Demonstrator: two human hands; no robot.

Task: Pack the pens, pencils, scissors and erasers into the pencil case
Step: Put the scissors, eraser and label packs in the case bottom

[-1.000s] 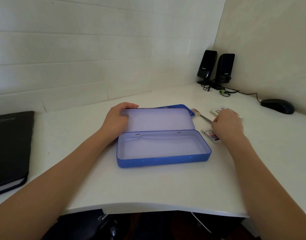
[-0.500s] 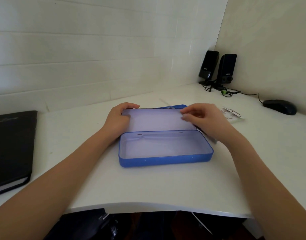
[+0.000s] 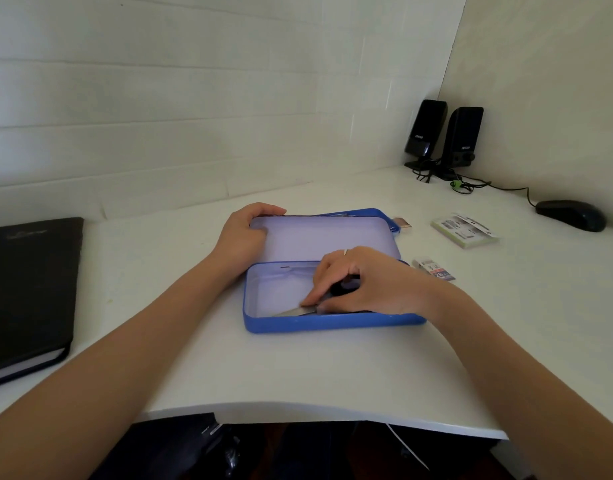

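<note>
Down in the tray of the open blue pencil case [image 3: 333, 323], the right hand [image 3: 364, 282] has its fingers curled round the dark handles of a pair of scissors [image 3: 298, 310], the fingertips [image 3: 310, 301] pressing near where the grey blades begin; the blades lie flat along the tray's front wall, pointing left. At the far left corner of the raised lid [image 3: 319, 237], the left hand [image 3: 242, 233] grips the edge, thumb on the pale inner face and fingers wrapped over the top. Just beside the case on the right lies a small wrapped eraser [image 3: 435, 270], and farther back a larger flat pack [image 3: 464, 230] with printed labels; a small brownish piece [image 3: 402, 223] sits by the lid's right corner. All rest on a white desk [image 3: 298, 375], with a black notebook [image 3: 24, 289] at the left, two black speakers [image 3: 443, 136] in the corner and a black mouse [image 3: 570, 215] at the right.
</note>
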